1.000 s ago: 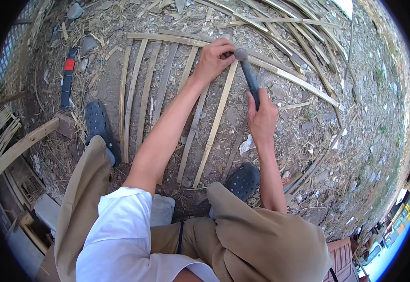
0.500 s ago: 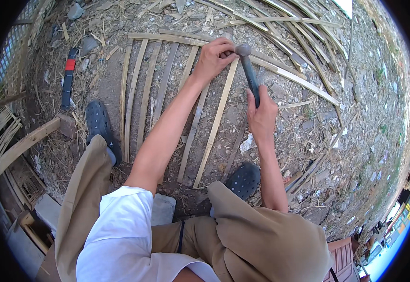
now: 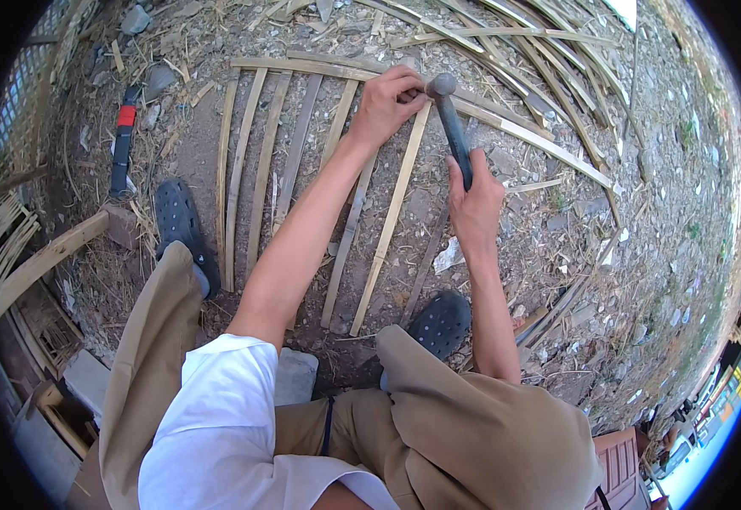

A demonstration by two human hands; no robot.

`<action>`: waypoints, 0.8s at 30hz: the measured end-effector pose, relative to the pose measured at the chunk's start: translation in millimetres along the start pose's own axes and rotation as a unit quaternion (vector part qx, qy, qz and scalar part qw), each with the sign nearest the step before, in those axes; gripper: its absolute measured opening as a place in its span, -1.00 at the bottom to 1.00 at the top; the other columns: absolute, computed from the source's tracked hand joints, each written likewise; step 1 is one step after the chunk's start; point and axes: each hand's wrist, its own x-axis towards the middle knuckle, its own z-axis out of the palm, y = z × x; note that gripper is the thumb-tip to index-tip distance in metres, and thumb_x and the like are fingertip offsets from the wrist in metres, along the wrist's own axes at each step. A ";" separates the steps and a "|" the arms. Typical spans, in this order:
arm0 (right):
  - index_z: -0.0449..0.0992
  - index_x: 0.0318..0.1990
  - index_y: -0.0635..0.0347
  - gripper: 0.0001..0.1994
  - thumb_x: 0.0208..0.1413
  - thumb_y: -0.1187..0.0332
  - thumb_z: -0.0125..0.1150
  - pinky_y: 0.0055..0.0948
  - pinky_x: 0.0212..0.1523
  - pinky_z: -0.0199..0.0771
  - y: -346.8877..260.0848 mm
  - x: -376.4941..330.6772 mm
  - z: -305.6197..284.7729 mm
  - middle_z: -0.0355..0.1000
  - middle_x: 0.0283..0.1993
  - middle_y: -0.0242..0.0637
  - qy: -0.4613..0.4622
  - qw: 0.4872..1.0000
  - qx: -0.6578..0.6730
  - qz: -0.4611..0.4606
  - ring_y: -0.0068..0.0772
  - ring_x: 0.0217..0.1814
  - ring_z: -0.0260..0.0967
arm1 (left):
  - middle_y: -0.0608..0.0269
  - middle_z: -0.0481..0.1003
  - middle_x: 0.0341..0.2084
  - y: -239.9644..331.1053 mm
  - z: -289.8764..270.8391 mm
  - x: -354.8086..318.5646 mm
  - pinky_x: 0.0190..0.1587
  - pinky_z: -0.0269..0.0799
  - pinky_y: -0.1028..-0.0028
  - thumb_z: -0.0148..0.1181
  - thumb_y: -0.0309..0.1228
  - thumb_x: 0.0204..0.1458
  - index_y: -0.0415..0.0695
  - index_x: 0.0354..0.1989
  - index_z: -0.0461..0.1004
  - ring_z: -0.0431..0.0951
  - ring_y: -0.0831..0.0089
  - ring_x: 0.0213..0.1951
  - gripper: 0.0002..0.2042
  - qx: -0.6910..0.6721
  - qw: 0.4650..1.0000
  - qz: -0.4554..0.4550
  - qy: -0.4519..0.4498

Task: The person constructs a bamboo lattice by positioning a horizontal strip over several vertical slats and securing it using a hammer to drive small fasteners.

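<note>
My right hand (image 3: 477, 204) is wrapped round the dark handle of a hammer (image 3: 452, 127). The hammer's rounded metal head is just right of the fingertips of my left hand (image 3: 385, 106). Those fingers are pinched together over the crosswise wooden strip (image 3: 545, 146), at the top of a pale slat (image 3: 395, 212). Whatever they hold is too small and hidden to make out. Several more slats, such as a narrow wooden slat (image 3: 260, 170), lie side by side on the ground under the strip, running toward me.
Loose wooden strips (image 3: 549, 64) are heaped at the far right. A dark tool with a red band (image 3: 122, 140) lies on the left. My shoes (image 3: 185, 225) stand beside the slats. A wooden beam (image 3: 43, 268) rises at the left, and a pale block (image 3: 295, 376) is near my legs.
The hammer head has shifted very slightly, rising a little and tilting beside my left fingertips. My left hand stays in its pinch at the same place.
</note>
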 end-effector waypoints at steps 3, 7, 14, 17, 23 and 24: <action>0.46 -0.12 0.29 -0.78 0.44 0.36 0.38 0.08 -0.36 0.45 0.9 -4.9 -2.9 0.52 -0.38 0.15 0.011 1.000 0.001 0.001 0.30 -0.39 0.54 | 0.30 0.68 -0.22 -0.2 1.0 0.7 -0.25 0.65 0.52 0.54 -0.57 0.14 -0.28 -0.16 0.74 0.70 0.56 -0.34 -0.86 0.003 1.000 0.017 -0.003; 0.45 -0.13 0.29 -0.77 0.45 0.35 0.38 0.08 -0.37 0.44 7.8 -3.8 -1.5 0.51 -0.39 0.14 0.004 1.000 -0.011 -0.013 0.30 -0.40 0.54 | 0.28 0.67 -0.23 0.6 0.4 -0.3 -0.25 0.65 0.50 0.53 -0.56 0.14 -0.27 -0.16 0.73 0.70 0.52 -0.34 -0.87 -0.001 1.000 0.011 0.000; 0.45 -0.13 0.28 -0.78 0.44 0.37 0.39 0.09 -0.32 0.48 4.8 2.1 -1.5 0.54 -0.35 0.12 0.005 0.999 -0.036 -0.033 0.29 -0.35 0.56 | 0.23 0.66 -0.23 -0.3 0.5 0.7 -0.24 0.67 0.46 0.54 -0.55 0.14 -0.26 -0.17 0.73 0.73 0.42 -0.34 -0.86 0.003 1.000 0.000 -0.004; 0.44 -0.13 0.28 -0.78 0.44 0.37 0.39 0.09 -0.32 0.49 2.1 -0.2 -3.6 0.54 -0.33 0.13 0.013 0.998 -0.027 -0.050 0.28 -0.34 0.57 | 0.22 0.67 -0.23 2.5 -1.0 0.5 -0.24 0.68 0.45 0.53 -0.55 0.13 -0.26 -0.18 0.72 0.73 0.43 -0.33 -0.87 -0.008 1.000 0.000 0.000; 0.43 -0.13 0.28 -0.77 0.45 0.36 0.38 0.06 -0.35 0.47 4.3 -1.0 -2.2 0.53 -0.37 0.12 0.004 1.000 -0.007 -0.019 0.28 -0.39 0.55 | 0.15 0.67 -0.22 5.1 -1.9 -3.2 -0.16 0.68 0.35 0.53 -0.53 0.13 -0.26 -0.20 0.71 0.74 0.24 -0.24 -0.87 0.042 0.998 0.044 0.019; 0.43 -0.13 0.29 -0.77 0.45 0.36 0.38 0.06 -0.36 0.46 4.3 -0.9 -1.8 0.53 -0.38 0.12 -0.005 1.000 -0.002 -0.004 0.28 -0.40 0.54 | 0.13 0.67 -0.22 4.5 -2.0 -4.6 -0.14 0.68 0.31 0.52 -0.53 0.12 -0.26 -0.21 0.71 0.73 0.20 -0.21 -0.87 0.062 0.995 0.072 0.024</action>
